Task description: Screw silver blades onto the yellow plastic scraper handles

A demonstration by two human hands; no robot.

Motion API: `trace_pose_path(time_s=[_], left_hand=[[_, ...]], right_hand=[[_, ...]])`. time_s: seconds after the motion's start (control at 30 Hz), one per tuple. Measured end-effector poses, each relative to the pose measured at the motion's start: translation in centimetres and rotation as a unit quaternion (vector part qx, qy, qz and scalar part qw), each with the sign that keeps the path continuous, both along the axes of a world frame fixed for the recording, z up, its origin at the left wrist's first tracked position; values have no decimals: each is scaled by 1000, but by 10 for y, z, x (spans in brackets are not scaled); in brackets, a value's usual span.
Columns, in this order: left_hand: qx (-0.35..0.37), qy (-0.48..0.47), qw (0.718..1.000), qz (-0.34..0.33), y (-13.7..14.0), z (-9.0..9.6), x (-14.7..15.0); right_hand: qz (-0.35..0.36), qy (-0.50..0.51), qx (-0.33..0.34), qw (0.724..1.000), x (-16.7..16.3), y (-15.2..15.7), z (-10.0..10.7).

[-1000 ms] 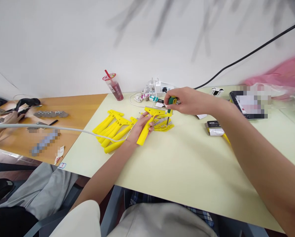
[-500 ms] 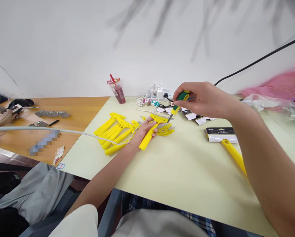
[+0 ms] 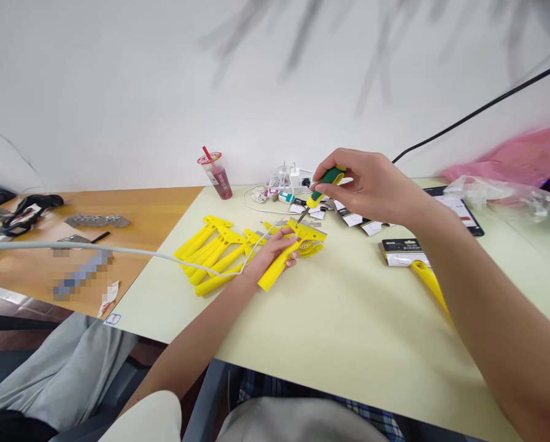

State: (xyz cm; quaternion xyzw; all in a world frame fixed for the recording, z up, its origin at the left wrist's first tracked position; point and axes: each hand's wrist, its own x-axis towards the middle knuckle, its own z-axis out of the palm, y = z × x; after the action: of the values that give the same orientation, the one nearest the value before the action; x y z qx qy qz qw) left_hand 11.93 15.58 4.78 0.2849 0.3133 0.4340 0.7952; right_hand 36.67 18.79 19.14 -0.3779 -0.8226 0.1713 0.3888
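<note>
My left hand (image 3: 266,255) is closed around the handle of a yellow scraper (image 3: 272,273), whose wide head points away from me and to the right. In my right hand (image 3: 371,184) is a green and yellow screwdriver (image 3: 333,176), gripped between thumb and fingers. Its thin shaft slants down to the left, and the tip is at the left part of the scraper head; whether it sits in a screw is too small to tell. More yellow scraper handles (image 3: 210,245) lie side by side left of my left hand. Yellow pieces (image 3: 312,248) lie behind the held scraper.
A drink cup (image 3: 220,178) with a red straw stands near the wall, beside a power strip (image 3: 298,178). Black and white cards (image 3: 348,215) lie behind my hands. At right are a packaged yellow-handled scraper (image 3: 401,252), a tablet (image 3: 471,215) and plastic bags. A white cable crosses my left wrist.
The screwdriver tip has shifted from the right part of the scraper head to its left part. The scraper has turned slightly in my left hand. A co-worker's hand at far left has left the view.
</note>
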Motion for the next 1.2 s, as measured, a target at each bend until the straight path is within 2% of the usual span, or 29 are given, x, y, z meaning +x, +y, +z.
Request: trace_pose_path(time_s=[0.63, 1.2], left_hand=[[-13, -14, 1000, -2, -3, 3, 1], [-32, -35, 999, 3, -4, 7, 1]], right_hand=[[2, -15, -9, 1000, -3, 3, -4], [1, -21, 8, 1000, -3, 3, -4]])
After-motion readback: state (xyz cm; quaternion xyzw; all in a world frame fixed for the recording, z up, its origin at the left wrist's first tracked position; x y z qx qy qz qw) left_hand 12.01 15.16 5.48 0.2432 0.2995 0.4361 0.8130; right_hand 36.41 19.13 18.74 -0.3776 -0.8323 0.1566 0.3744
